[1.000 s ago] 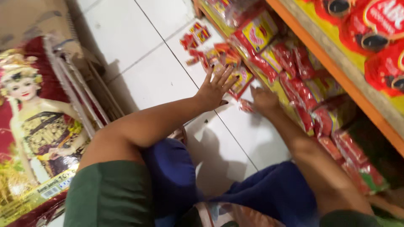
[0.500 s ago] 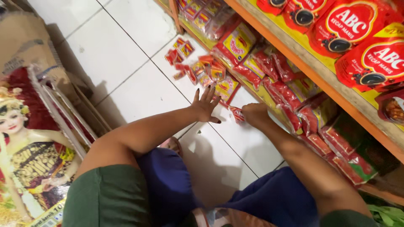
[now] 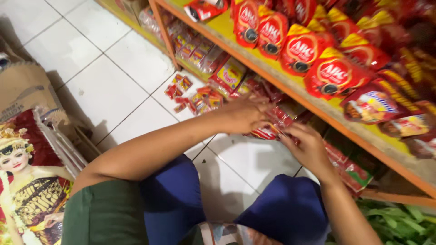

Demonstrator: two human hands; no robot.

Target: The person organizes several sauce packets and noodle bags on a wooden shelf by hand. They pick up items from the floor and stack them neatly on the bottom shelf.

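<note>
I crouch before a low shop shelf. My left hand point(image 3: 243, 115) reaches forward with its fingers curled over a strip of red sachets point(image 3: 268, 132) at the foot of the shelf. Just to the right, my right hand point(image 3: 309, 147) pinches the same strip with its fingertips. More red and yellow sachets point(image 3: 231, 75) are packed along the bottom shelf behind my hands. My knees in blue trousers point(image 3: 286, 213) are below.
Loose small sachets point(image 3: 190, 96) lie on the white tile floor point(image 3: 104, 90) left of my hands. An orange shelf edge point(image 3: 290, 90) carries red pouches point(image 3: 334, 72) above. A cardboard box point(image 3: 22, 90) and printed sacks point(image 3: 27, 181) stand left; leafy greens point(image 3: 399, 222) lie bottom right.
My left hand, earlier spread open flat by the sachets, has closed over a red strip. My right hand has come in beside it. The view has swung towards the shelf.
</note>
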